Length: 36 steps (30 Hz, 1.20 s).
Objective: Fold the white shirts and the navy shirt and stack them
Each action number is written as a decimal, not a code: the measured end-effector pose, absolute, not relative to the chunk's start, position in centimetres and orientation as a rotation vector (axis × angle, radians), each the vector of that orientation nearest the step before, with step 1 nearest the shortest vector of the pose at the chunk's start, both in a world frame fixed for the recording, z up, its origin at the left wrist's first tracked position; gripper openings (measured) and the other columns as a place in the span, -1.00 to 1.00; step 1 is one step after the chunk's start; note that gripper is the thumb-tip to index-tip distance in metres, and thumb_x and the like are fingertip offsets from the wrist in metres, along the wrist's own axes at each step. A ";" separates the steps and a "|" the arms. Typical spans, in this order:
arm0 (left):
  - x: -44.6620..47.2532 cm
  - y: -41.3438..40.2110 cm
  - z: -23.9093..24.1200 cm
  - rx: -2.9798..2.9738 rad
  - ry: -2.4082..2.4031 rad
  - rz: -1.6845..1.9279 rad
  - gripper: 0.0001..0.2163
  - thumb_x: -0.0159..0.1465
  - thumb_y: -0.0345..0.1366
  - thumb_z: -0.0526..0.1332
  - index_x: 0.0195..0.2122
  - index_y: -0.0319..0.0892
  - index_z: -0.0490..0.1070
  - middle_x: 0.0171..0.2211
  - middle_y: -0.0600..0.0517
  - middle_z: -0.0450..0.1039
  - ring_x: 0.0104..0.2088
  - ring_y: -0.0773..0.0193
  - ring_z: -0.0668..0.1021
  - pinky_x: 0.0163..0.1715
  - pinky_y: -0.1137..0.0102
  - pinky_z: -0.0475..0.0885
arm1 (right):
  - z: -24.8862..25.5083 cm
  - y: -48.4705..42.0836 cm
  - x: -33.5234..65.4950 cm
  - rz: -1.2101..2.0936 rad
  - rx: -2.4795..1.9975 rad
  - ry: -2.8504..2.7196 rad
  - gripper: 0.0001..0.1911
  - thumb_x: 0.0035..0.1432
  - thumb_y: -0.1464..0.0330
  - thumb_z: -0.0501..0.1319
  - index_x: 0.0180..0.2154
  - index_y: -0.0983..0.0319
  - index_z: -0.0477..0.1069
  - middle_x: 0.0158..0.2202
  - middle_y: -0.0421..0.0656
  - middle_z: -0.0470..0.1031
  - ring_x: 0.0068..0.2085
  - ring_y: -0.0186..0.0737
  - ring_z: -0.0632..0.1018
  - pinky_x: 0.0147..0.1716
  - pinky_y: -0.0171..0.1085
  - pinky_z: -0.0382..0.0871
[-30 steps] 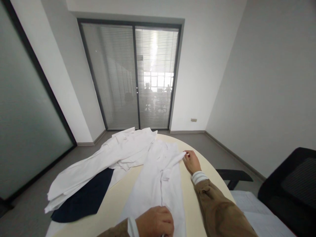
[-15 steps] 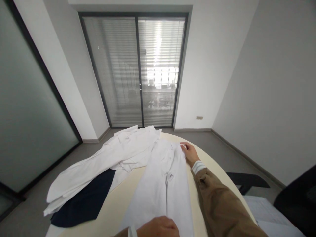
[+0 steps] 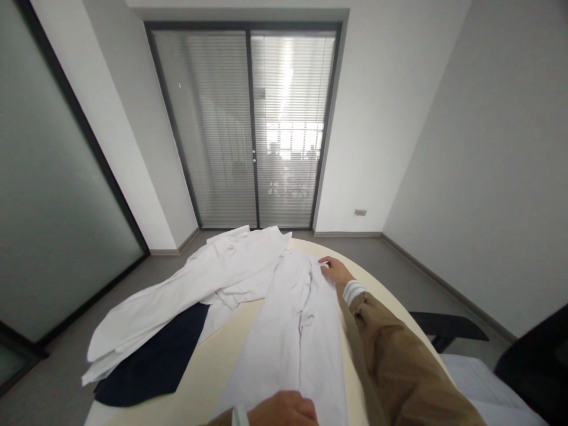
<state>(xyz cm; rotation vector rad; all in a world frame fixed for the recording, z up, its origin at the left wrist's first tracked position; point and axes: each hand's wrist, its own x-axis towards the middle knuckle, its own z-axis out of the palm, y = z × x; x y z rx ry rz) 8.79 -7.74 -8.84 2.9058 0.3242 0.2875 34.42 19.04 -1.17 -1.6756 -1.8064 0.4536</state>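
Note:
A long white garment point(image 3: 275, 331) lies lengthwise on the round cream table point(image 3: 213, 361), with a lengthwise seam or opening and rumpled folds along its middle. My right hand point(image 3: 338, 271) is at its far right corner, with thumb and fingers closed on the edge of the cloth. At the near end my left hand point(image 3: 284, 408) rests on the same garment, its fingers curled. What those fingers grip, if anything, is hidden, and the bottom of the picture cuts the hand off.
Left of the garment a heap of white clothing point(image 3: 177, 290) partly covers a dark navy cloth point(image 3: 155, 361). A black chair point(image 3: 536, 367) and some white cloth or paper point(image 3: 483, 378) are at the right. Beyond the table stands a glass door with blinds point(image 3: 226, 142).
My right hand has shifted slightly left, drawing the garment's far right edge inward and changing its folds. My left hand stays nearly in place.

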 end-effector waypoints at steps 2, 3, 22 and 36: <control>8.8 -7.8 -8.2 2.960 0.326 0.308 -0.68 0.30 -0.15 0.29 -0.48 -0.14 0.22 -0.45 0.18 0.47 -0.38 0.39 0.45 -0.40 0.41 0.27 | -1.0 18.6 34.7 0.389 -1.682 -1.780 -0.72 0.10 0.34 0.16 -0.15 0.23 0.51 -0.40 -0.21 0.49 -0.35 -0.27 0.47 -0.24 -0.32 0.32; 8.9 -7.7 -7.8 2.992 0.322 0.317 -0.70 0.30 -0.15 0.29 -0.46 -0.14 0.24 -0.43 0.18 0.48 -0.36 0.38 0.45 -0.40 0.39 0.26 | -1.0 18.4 34.7 0.352 -1.682 -1.760 -0.71 0.13 0.33 0.14 -0.12 0.23 0.50 -0.33 -0.18 0.51 -0.29 -0.24 0.49 -0.19 -0.30 0.32; 6.8 -10.8 1.4 2.745 0.415 0.145 -0.89 0.18 -0.43 0.30 -0.38 -0.15 0.37 -0.23 0.09 0.52 -0.17 0.29 0.50 -0.11 0.41 0.30 | -0.8 4.8 31.3 0.440 -1.217 -2.190 -0.47 0.00 0.59 0.06 0.01 0.21 0.45 0.16 0.01 0.31 0.17 -0.11 0.36 0.22 -0.10 0.16; 6.3 -13.2 -1.9 2.835 0.417 0.095 -0.83 0.35 -0.20 0.22 -0.35 -0.13 0.42 -0.35 0.11 0.57 -0.26 0.30 0.55 -0.13 0.35 0.26 | 1.0 5.2 27.9 0.142 -1.401 -2.446 -0.77 0.19 0.29 0.15 -0.46 0.21 0.47 -0.21 -0.07 0.57 0.21 0.04 0.33 0.28 0.17 -0.14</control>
